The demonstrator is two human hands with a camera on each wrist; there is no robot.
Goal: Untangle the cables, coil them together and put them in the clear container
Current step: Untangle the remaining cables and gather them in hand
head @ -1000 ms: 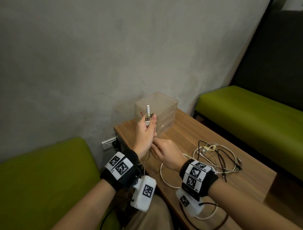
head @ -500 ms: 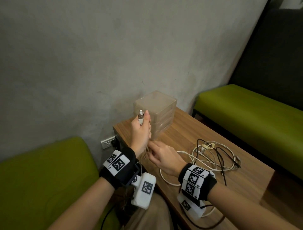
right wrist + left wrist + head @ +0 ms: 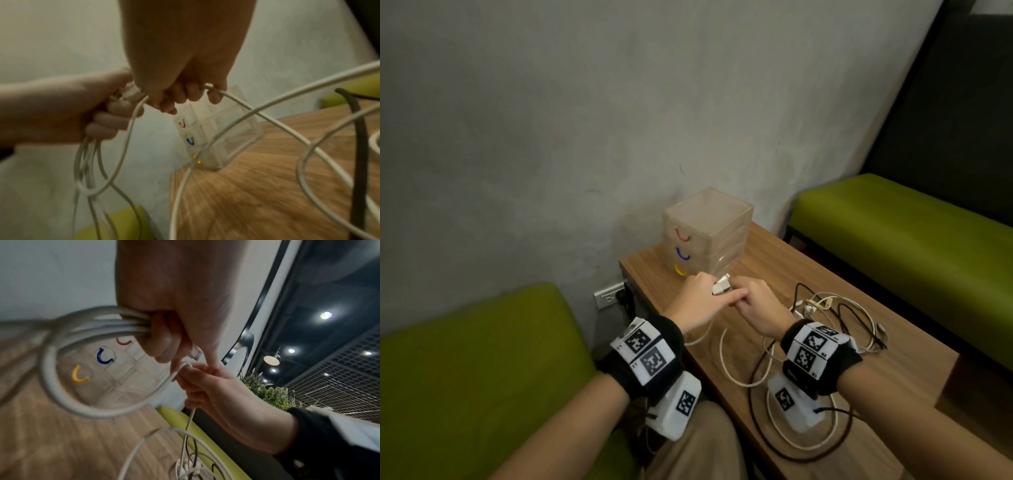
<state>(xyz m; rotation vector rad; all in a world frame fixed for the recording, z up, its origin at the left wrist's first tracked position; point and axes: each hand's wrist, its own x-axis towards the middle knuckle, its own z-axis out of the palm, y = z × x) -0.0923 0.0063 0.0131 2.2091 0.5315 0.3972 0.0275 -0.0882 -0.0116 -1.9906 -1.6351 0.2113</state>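
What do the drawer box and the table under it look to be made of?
Clear three-drawer box: likely glossy transparent plastic or acrylic; the wood grain and wall show through its walls. Brown table: matte wood or wood-look laminate, with straight grain lines; which one cannot be told.

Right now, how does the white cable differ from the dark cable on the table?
The white cable is pale, and both the left hand and the right hand grip it; the dark cable is blackish and untouched. The white cable is partly gathered in loops; the dark cable lies loose. Both trail over the wooden table.
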